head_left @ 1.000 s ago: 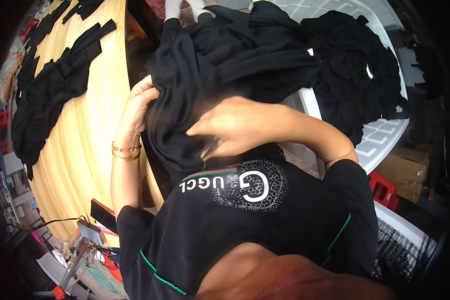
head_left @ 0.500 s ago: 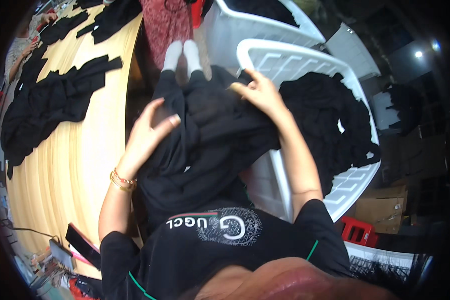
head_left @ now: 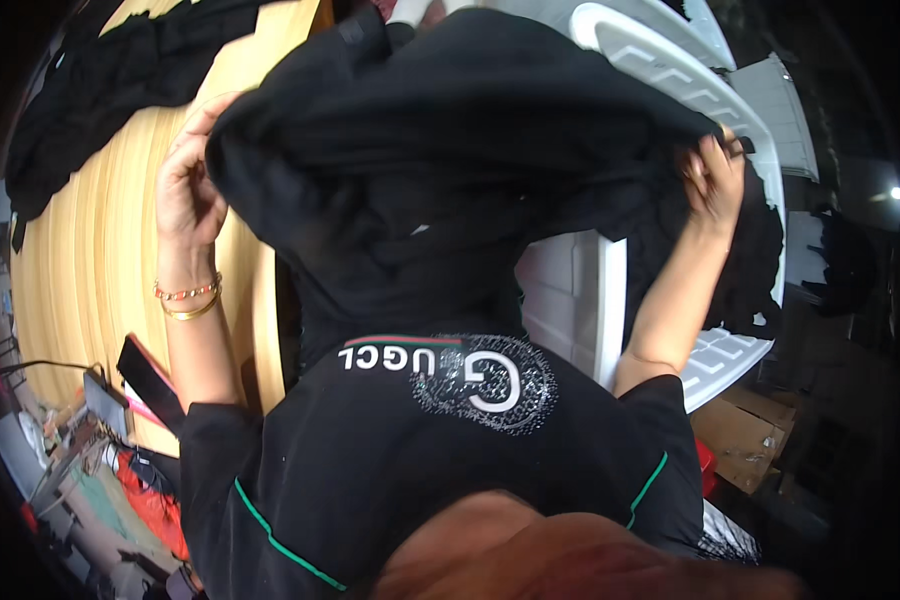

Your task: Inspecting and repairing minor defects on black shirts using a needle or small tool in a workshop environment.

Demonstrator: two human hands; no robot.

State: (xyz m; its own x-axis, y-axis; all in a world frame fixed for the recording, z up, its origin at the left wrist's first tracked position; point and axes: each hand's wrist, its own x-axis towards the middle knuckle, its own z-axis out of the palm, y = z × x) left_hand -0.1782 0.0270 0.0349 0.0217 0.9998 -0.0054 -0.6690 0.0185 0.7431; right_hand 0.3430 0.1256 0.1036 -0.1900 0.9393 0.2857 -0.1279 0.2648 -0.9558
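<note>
A black garment (head_left: 440,130) is stretched wide between my two hands, above my lap; its exact kind does not show. My left hand (head_left: 192,185) grips its left edge over the table, with part of the fingers behind the cloth. On the other side, my right hand (head_left: 715,185) pinches the far right end, in front of the white basket. A small white label (head_left: 420,230) shows on the dark fabric below the middle. Cloth hangs down from there to my lap.
On the left stands a light wooden table (head_left: 90,270) bearing more black garments (head_left: 100,90) and a dark flat object (head_left: 150,380). At the right, a white plastic basket (head_left: 610,300) holds black clothing (head_left: 760,250). A cardboard box (head_left: 745,435) lies behind it.
Both hands have moved far apart and taken hold of the black garment's edges. The cloth, bunched on my lap before, is now lifted and spread out.
</note>
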